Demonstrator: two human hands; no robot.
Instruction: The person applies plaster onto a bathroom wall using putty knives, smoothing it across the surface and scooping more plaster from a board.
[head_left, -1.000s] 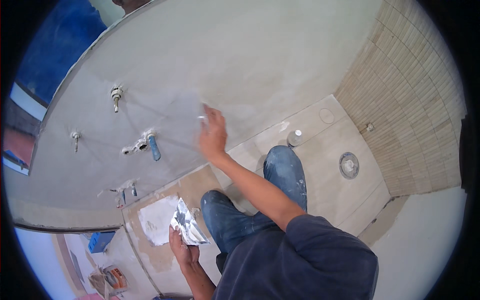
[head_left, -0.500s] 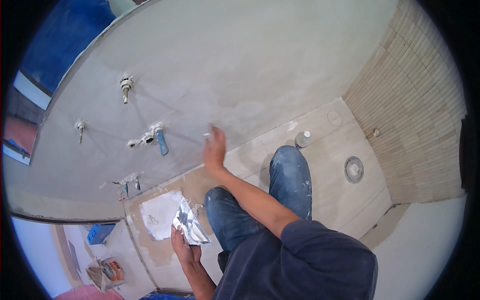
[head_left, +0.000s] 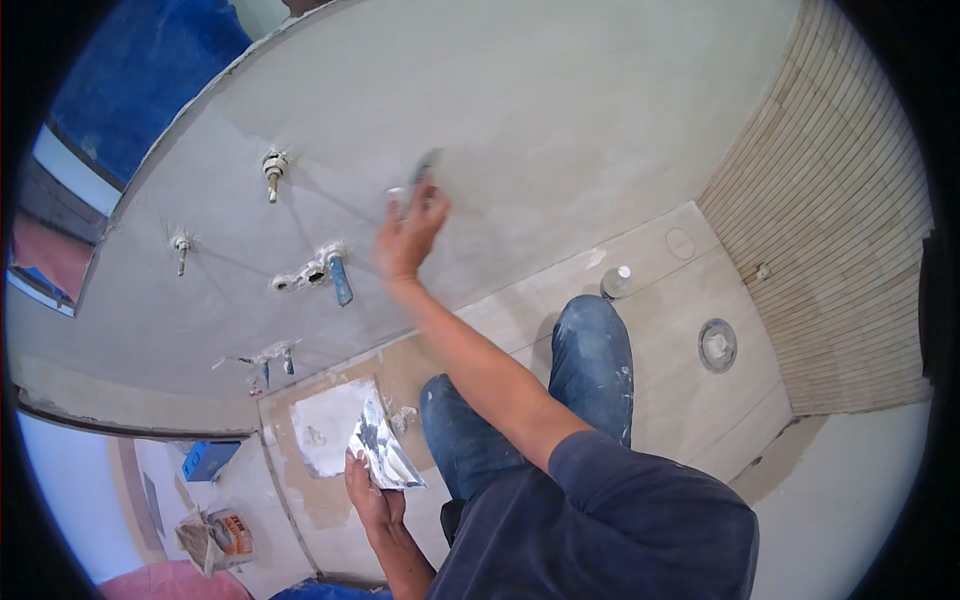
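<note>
My left hand [head_left: 374, 497] is closed around the edge of a shiny triangular-looking metal plate [head_left: 380, 440], which is held above the floor beside my left knee. Its handle, if it has one, is hidden. My right hand [head_left: 412, 238] is raised against the grey plastered wall [head_left: 540, 130], gripping a thin scraper [head_left: 428, 164]. Motion smears that hand and the blade, and the blade appears to lie at the wall's surface. Below, a white square sheet [head_left: 322, 425] with a clump of pale paste lies on the floor.
Pipe stubs [head_left: 273, 175] and a blue-handled fitting [head_left: 341, 280] stick out of the wall at left. A clear bottle [head_left: 615, 284] stands past my knees, near a round floor drain [head_left: 717, 345]. Ribbed tiles [head_left: 830, 220] cover the right wall. An open bag [head_left: 215, 540] sits lower left.
My right hand has swept upward along the wall, and the scraper blade now shows above its fingers. The left hand keeps the metal plate in nearly the same place. The view has shifted slightly.
</note>
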